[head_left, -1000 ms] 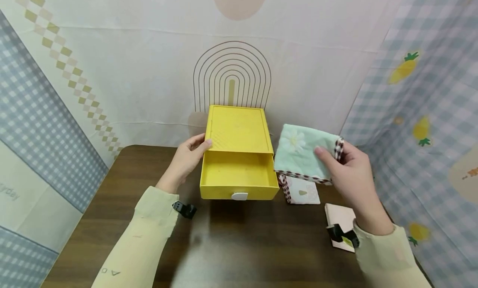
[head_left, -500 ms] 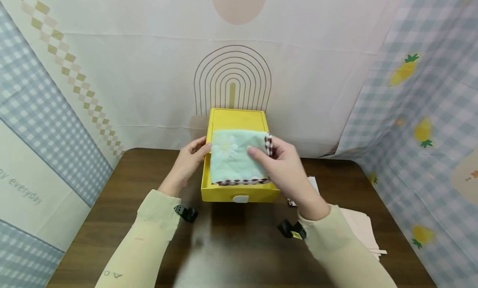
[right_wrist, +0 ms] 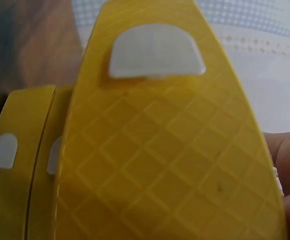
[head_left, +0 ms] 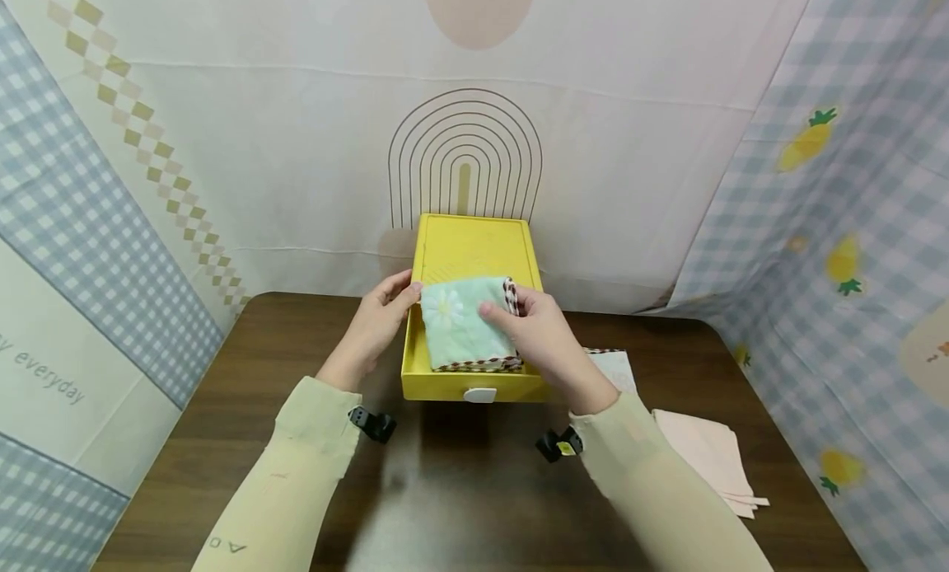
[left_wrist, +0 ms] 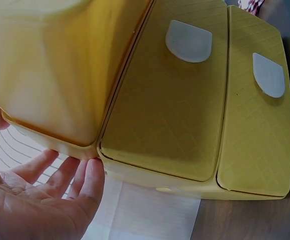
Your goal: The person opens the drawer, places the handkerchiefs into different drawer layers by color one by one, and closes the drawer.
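A yellow drawer unit with white tabs stands on the table, its top drawer pulled out. My left hand rests against the unit's left side, thumb at the top edge; in the left wrist view its extended fingers touch the side panel. With thumb and fingers, my right hand pinches a folded mint-green towel by its right edge. This towel has a white flower and dark checked trim, and lies over the drawer opening. The right wrist view mostly shows the drawer front; the towel is largely hidden there.
Right of the unit, a folded white towel with checked trim is partly behind my right arm. A folded pale pink cloth lies farther right on the brown table. A patterned fabric backdrop stands behind.
My right hand has carried the mint-green towel leftward from beside the unit to over the open drawer, then slightly lower. My left hand has stayed at the unit's side.
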Available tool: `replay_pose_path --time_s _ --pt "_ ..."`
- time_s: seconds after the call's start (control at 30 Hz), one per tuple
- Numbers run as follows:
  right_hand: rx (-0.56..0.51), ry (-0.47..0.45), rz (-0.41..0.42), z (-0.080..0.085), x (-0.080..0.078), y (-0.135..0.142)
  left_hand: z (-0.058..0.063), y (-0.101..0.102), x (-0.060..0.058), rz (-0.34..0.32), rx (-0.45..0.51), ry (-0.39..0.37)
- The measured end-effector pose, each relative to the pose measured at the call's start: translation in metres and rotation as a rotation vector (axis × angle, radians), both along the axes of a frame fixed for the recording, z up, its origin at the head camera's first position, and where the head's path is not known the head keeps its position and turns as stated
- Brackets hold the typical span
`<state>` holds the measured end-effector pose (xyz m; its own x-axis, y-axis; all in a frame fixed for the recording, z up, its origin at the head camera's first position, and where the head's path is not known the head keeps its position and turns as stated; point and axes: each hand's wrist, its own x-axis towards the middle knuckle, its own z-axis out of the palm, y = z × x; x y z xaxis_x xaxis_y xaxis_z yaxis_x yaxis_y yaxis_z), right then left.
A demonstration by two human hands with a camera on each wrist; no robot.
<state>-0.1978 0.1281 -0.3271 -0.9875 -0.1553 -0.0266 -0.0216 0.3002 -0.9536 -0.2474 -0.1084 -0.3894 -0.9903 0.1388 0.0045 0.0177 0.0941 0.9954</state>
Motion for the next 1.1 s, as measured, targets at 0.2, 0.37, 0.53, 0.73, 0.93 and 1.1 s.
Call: replay_pose_path --time_s 0.2,0.37,0.53,0.73,0.93,1.1 --pt "0.111 -0.002 0.005 -0.004 -0.003 0.001 -0.001 0.000 -0.001 0.003 0.004 -0.008" --pt "0.215 -0.013 0.018 -0.005 -0.003 0.000 -0.001 -0.001 -0.001 -0.006 0.004 -0.007" --pt "0.327 0.053 0.027 -0.004 0.000 0.000 -0.002 0.000 -0.001 -0.005 0.003 -0.006" --pt "0.483 0.179 -0.049 0.002 0.007 0.002 -0.002 0.000 0.000 0.003 0.001 -0.005" --pt "0.529 0.226 -0.129 0.001 0.008 0.002 -0.001 0.000 0.001 0.003 -0.005 -0.004" --pt "0.613 0.224 -0.115 -0.004 0.008 -0.002 0.000 0.000 0.001 0.004 -0.015 -0.013"
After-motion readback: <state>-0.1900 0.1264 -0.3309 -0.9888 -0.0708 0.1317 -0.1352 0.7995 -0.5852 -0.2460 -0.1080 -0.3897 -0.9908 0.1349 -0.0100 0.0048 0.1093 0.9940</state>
